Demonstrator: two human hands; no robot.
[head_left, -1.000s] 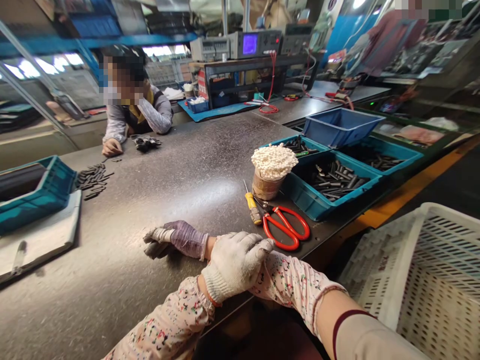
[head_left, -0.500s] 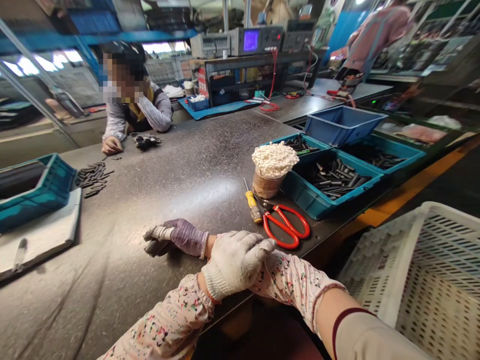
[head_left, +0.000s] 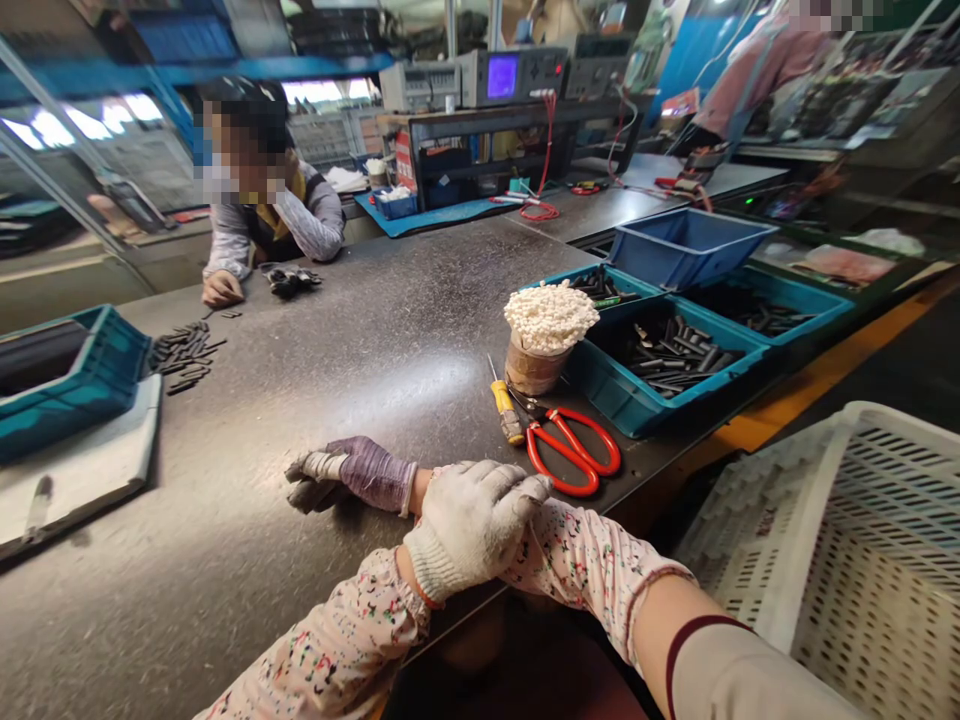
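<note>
My arms lie crossed on the dark speckled worktable (head_left: 360,340). My right hand (head_left: 341,478), in a purple-grey glove with dark fingertips, rests on the tabletop with its fingers curled in; nothing shows in it. My left hand (head_left: 472,525), in a white knit glove, lies on my right forearm with its fingers bent together and holds nothing. Nearest on the right are red-handled scissors (head_left: 574,450) and a small yellow-handled screwdriver (head_left: 508,410). Behind them stands a brown cup (head_left: 529,372) packed with white sticks (head_left: 550,315).
Teal bins (head_left: 622,400) of small black parts and a blue bin (head_left: 679,245) stand at the right. A white perforated crate (head_left: 847,560) sits low on the right. Left: another teal bin (head_left: 75,385) and loose black parts (head_left: 184,355). A seated person (head_left: 262,220) leans on the far side.
My hands have not moved. The view has shifted slightly, and a person standing at the far right has changed position a little.
</note>
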